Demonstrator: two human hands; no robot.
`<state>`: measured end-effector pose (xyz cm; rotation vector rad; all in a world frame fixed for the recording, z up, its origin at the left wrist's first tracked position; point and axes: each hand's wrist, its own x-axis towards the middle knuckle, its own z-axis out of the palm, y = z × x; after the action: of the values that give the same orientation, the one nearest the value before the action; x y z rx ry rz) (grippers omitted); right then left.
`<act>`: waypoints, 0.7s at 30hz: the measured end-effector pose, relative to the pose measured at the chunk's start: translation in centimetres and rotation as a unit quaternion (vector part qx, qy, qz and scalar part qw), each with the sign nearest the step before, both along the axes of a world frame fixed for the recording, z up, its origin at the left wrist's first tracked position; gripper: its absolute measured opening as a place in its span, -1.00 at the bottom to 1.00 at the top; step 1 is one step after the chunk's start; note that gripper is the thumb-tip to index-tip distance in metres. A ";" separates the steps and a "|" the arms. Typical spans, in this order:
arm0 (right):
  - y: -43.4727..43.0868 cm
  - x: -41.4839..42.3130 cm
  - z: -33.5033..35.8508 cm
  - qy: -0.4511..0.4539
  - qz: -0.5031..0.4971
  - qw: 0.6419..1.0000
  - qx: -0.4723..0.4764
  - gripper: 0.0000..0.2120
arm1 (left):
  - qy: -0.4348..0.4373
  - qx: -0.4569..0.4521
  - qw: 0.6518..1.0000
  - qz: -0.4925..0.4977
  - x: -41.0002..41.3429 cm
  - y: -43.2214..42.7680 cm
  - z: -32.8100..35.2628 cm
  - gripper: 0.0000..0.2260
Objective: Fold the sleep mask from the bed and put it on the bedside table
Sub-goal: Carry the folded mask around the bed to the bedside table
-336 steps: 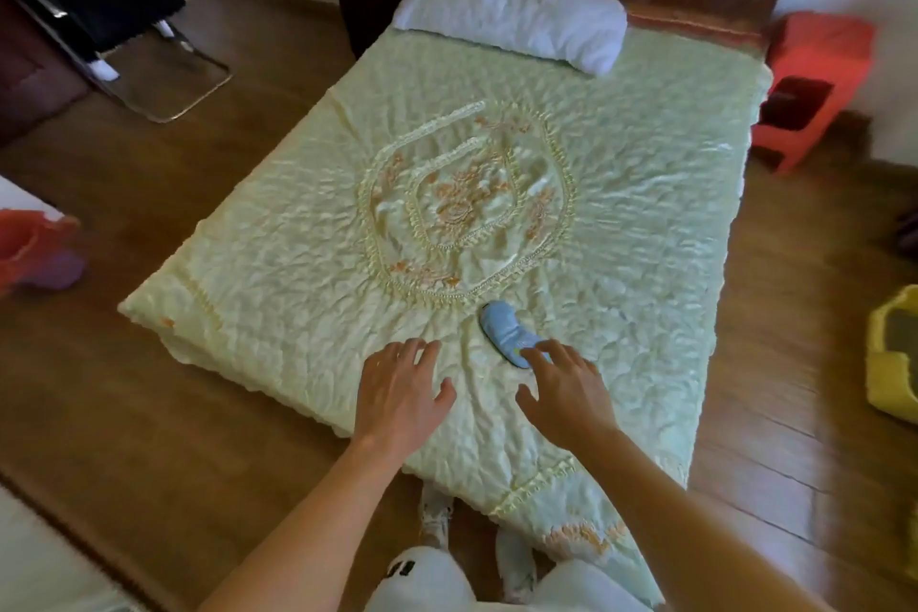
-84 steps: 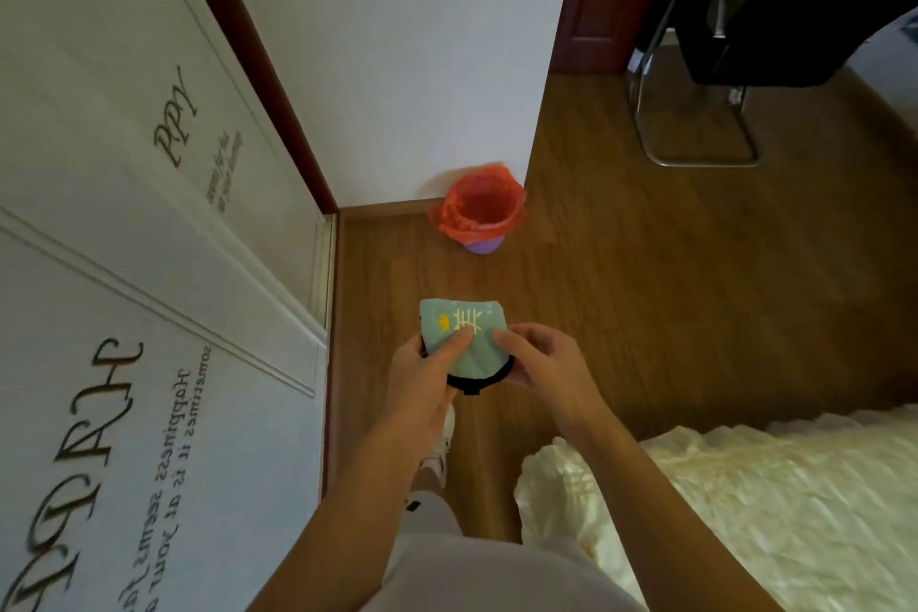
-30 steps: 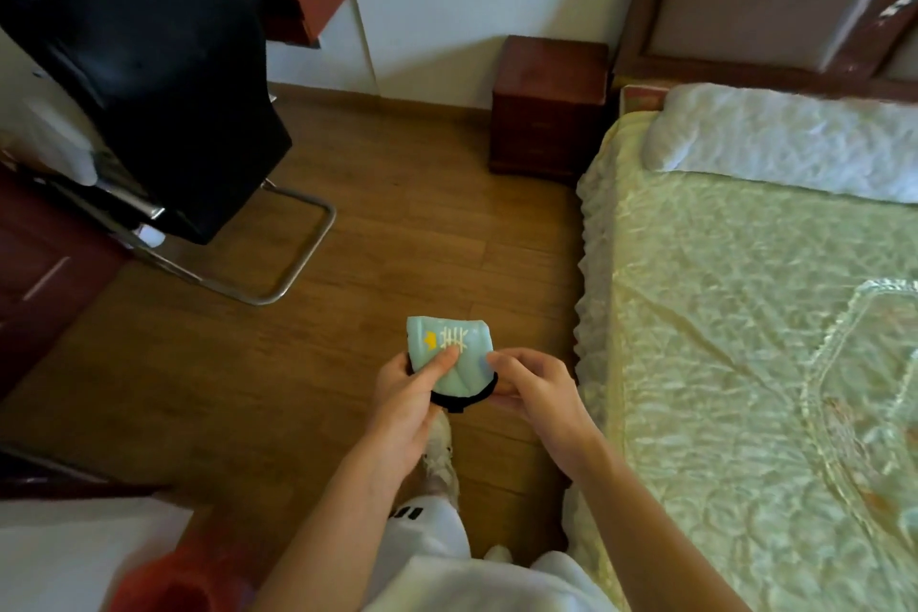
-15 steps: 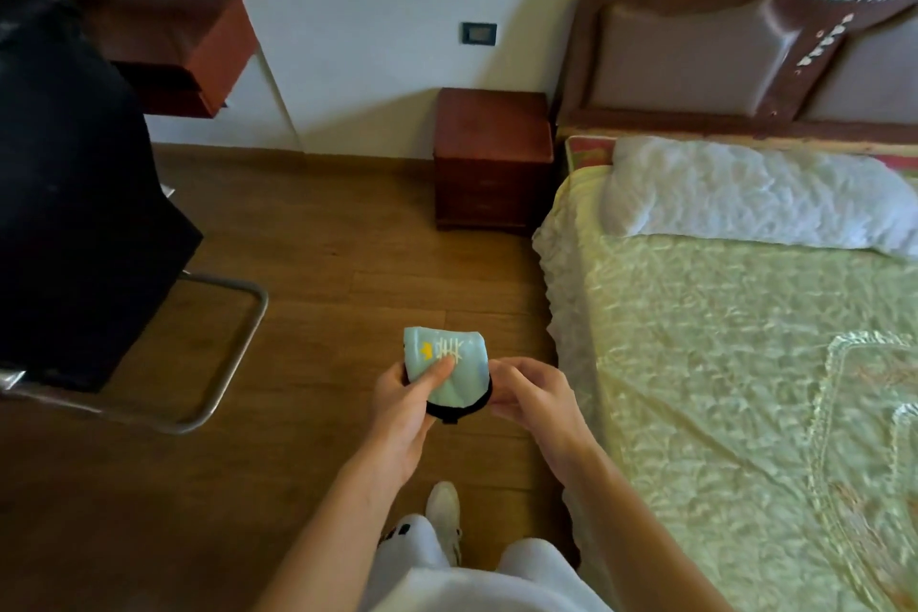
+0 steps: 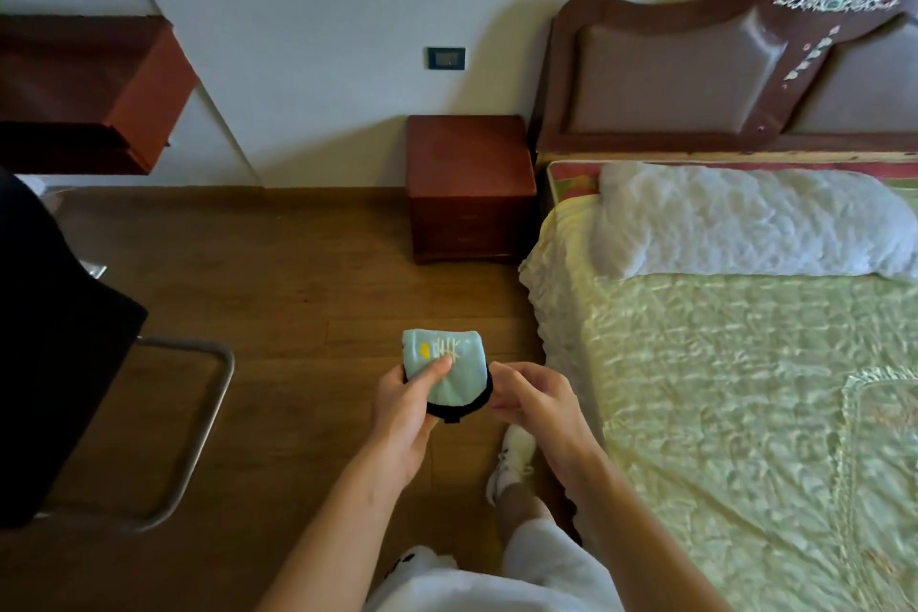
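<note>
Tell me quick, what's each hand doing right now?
Left hand: closed on the mask.
Right hand: fingers on the mask's right edge, holding it too.

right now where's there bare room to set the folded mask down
The bedside table top is bare, bordered by wall and headboard. The bed is open below the pillow. Both hands, left and right, hold the sleep mask.

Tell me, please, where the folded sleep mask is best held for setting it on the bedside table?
Probably pinch the sleep mask across its layers near the black-trimmed lower edge, from the left, as the left hand does: thumb on top keeps the fold closed. The bedside table lies ahead.
</note>
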<state>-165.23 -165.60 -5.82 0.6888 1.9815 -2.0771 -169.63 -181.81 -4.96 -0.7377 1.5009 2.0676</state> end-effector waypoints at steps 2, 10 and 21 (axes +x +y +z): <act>1.0 -2.8 -0.5 0.000 0.001 1.000 0.003 -0.51 | -0.004 -0.004 1.000 0.006 -2.6 0.9 -0.2 -0.73; 8.1 -16.9 -1.3 0.004 0.050 0.999 0.015 -0.56 | -0.022 -0.012 0.999 0.027 -15.6 7.8 0.6 -0.85; 16.8 -33.8 -0.5 0.033 0.058 0.998 0.019 -0.44 | -0.030 -0.003 0.997 0.064 -31.0 16.9 2.5 -0.85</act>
<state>-199.07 -148.79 -6.29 0.5057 2.0499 -2.0243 -200.58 -164.89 -2.43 -0.9125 1.4632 2.1150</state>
